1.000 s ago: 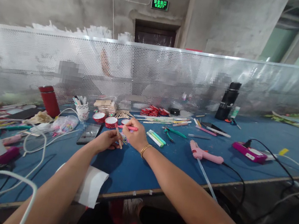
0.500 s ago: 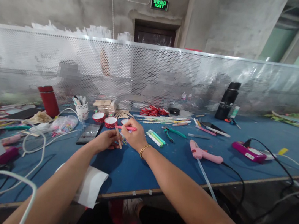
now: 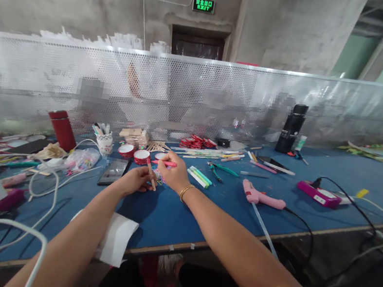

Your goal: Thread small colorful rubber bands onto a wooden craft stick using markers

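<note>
My left hand (image 3: 136, 181) is closed on a flat wooden craft stick (image 3: 151, 175), which it holds tilted just above the blue table. Pinched in my right hand (image 3: 173, 172) is a pink marker (image 3: 170, 164), its tip close to the upper end of the stick. Thin coloured loops (image 3: 160, 177) lie beneath the hands, partly covered. Just beyond the hands stand round red-and-white tins (image 3: 142, 156). Green and white markers (image 3: 200, 177) rest to the right of my right hand.
A pink glue gun (image 3: 263, 198) with a cord lies on the right, near a purple power strip (image 3: 319, 194). Green-handled pliers (image 3: 224, 170) and a black bottle (image 3: 291, 129) stand farther back. Leftward are a phone (image 3: 113, 172), a red flask (image 3: 62, 129) and looping white cable (image 3: 55, 194).
My right hand and the pink marker have shifted very slightly against the stick. My left hand keeps its hold, and the things on the table stay where they were.
</note>
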